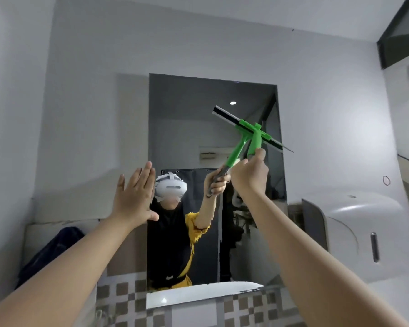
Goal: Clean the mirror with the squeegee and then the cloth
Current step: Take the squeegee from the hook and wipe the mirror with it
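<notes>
A tall rectangular mirror hangs on the pale wall straight ahead. My right hand is raised in front of its right half and grips the handle of a green squeegee. The squeegee's black-and-silver blade slants from upper left to lower right against the glass near the mirror's right edge, and the mirror shows its reflection. My left hand is held up flat with fingers spread, at the mirror's left edge, holding nothing. No cloth is plainly in view.
A white dispenser is mounted on the wall right of the mirror. A dark blue fabric item lies on a ledge at the lower left. Checkered tiles run below the mirror. The mirror reflects a person wearing a white headset.
</notes>
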A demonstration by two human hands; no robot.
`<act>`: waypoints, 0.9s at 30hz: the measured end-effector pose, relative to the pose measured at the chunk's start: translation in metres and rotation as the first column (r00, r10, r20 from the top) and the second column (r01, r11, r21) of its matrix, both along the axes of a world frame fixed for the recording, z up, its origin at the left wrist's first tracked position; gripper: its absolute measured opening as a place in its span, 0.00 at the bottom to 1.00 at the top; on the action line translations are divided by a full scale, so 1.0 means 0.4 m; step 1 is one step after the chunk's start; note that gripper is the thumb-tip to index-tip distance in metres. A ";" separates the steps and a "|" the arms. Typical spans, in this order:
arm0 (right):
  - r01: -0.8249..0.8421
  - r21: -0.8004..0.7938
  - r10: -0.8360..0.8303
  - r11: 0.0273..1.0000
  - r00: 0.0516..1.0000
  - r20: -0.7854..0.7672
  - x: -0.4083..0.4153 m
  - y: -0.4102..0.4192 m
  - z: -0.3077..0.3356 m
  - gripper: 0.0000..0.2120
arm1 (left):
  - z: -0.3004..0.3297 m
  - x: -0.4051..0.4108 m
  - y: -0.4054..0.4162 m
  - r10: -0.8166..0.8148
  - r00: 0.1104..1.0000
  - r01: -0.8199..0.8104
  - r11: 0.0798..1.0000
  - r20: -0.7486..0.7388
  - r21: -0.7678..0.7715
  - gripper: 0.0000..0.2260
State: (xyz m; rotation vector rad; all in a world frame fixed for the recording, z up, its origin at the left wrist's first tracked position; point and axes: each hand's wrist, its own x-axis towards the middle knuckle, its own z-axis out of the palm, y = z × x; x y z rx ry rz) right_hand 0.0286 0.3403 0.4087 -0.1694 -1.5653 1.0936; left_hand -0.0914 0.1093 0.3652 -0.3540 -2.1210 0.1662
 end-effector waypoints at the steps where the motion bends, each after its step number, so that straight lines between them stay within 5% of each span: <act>1: -0.024 -0.042 0.023 0.999 1.000 -0.009 -0.002 -0.028 0.005 0.18 | -0.003 -0.004 0.000 -0.007 1.000 0.007 1.000 -0.002 -0.002 0.58; 9: -0.169 -0.235 0.170 0.957 0.985 -0.017 0.002 -0.183 0.052 0.22 | 0.000 -0.001 -0.009 -0.068 0.997 0.067 0.998 -0.026 -0.020 0.58; 17: -0.187 -0.207 0.193 0.960 0.981 0.009 -0.002 -0.285 0.022 0.22 | -0.053 -0.013 -0.054 -0.211 0.973 0.207 0.977 -0.097 -0.053 0.47; 27: -0.184 -0.098 0.188 0.978 0.982 0.032 -0.020 -0.372 -0.024 0.23 | -0.085 -0.026 -0.079 -0.174 0.979 0.158 0.976 -0.101 -0.147 0.50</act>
